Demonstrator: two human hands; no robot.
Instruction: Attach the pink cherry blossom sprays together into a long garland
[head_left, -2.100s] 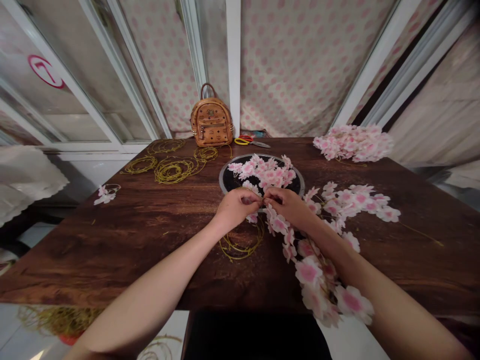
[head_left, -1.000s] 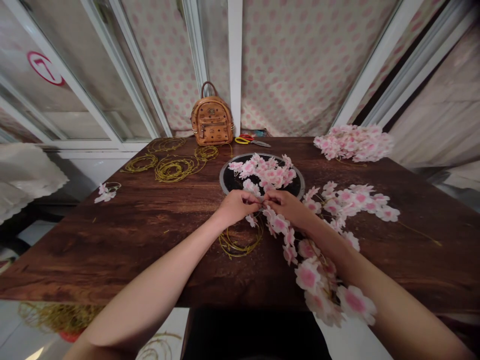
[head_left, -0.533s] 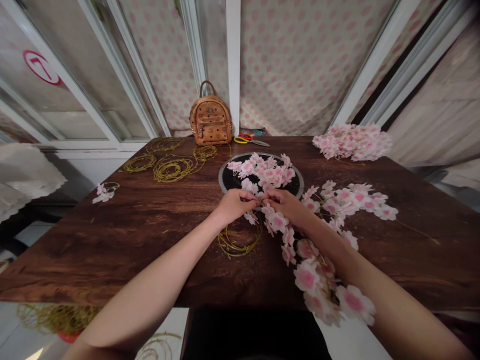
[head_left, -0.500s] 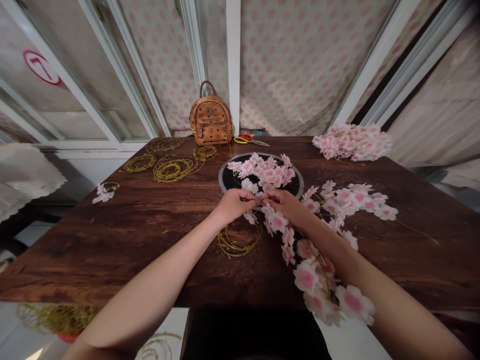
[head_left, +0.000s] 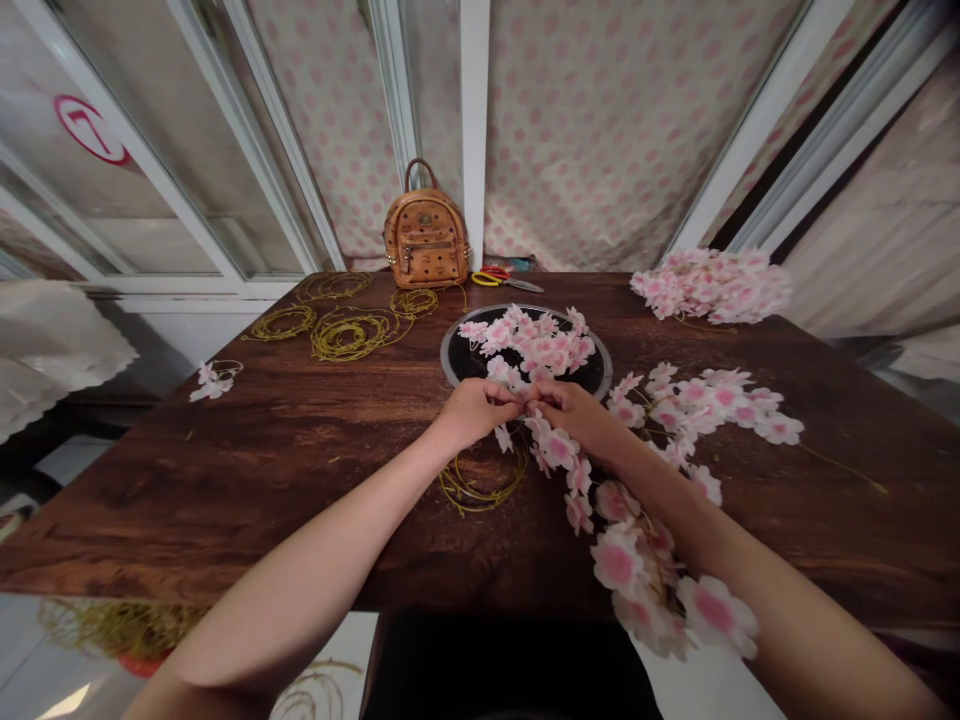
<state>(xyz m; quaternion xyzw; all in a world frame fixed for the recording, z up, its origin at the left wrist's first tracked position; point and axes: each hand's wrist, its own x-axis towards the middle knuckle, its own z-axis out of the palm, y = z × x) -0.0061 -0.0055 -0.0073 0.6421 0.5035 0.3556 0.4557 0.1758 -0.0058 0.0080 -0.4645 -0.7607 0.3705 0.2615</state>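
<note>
Hands: the left hand [head_left: 474, 414] and the right hand [head_left: 574, 418] meet above the near rim of the tray, both closed narrow, their fingertips [head_left: 519, 408] pinched together at the top of the blossom strand; what they grip is hidden by the fingers.

Blossom strand: a length of pink-and-white artificial cherry blossoms [head_left: 559, 449] on thin wire runs from the fingertips toward the person, alongside the right forearm [head_left: 675, 500], and its lower end hangs past the near edge of the tabletop [head_left: 225, 510].

Ahead of the hands: a round black tray with a silver rim [head_left: 445, 362] holds a heap of loose blossoms [head_left: 529, 345], which reaches almost to the fingers.

Below the left hand: a ring of gold-colored wire [head_left: 480, 490] lies on the tabletop, with one blossom over its upper edge.

Right of the right hand: a spray of blossoms [head_left: 705, 415] lies on the wood, and a denser bunch [head_left: 712, 286] sits farther off.

Left of the left hand: coils of gold-colored wire [head_left: 349, 338] and a small blossom sprig [head_left: 211, 385] lie well apart from the hand.

Far beyond the hands: a tan studded backpack [head_left: 426, 238] stands beside yellow-and-red-handled scissors [head_left: 504, 281].
</note>
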